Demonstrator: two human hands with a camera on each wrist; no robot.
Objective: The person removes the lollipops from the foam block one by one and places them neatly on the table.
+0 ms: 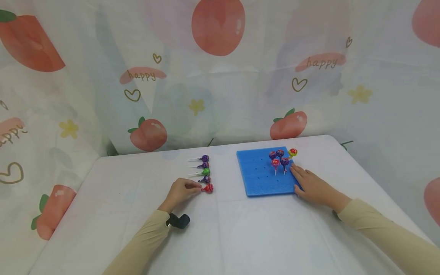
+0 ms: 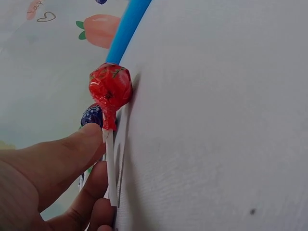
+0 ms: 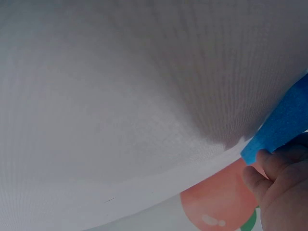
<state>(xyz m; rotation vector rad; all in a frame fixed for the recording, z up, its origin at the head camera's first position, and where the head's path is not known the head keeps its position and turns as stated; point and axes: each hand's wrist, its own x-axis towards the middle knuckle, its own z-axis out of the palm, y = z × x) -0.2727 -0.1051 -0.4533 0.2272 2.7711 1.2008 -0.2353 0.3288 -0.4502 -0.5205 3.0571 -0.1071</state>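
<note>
Pinching the stick of a red lollipop low against the white surface, our left hand has thumb and fingers closed on it at the near end of a row of lollipops. Our right hand lies flat with fingers straight on the blue foam board. We judge the thin stick could slip from so shallow a pinch, or the hand could knock the neighbouring lollipop.

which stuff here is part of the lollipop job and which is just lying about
In the job:
- left hand, pinching the red lollipop by its stick
- four lollipops in a row on the table
- blue foam board, five lollipops standing in it
- right hand, resting on the board

Lying about:
- table
- peach-print curtain
</note>
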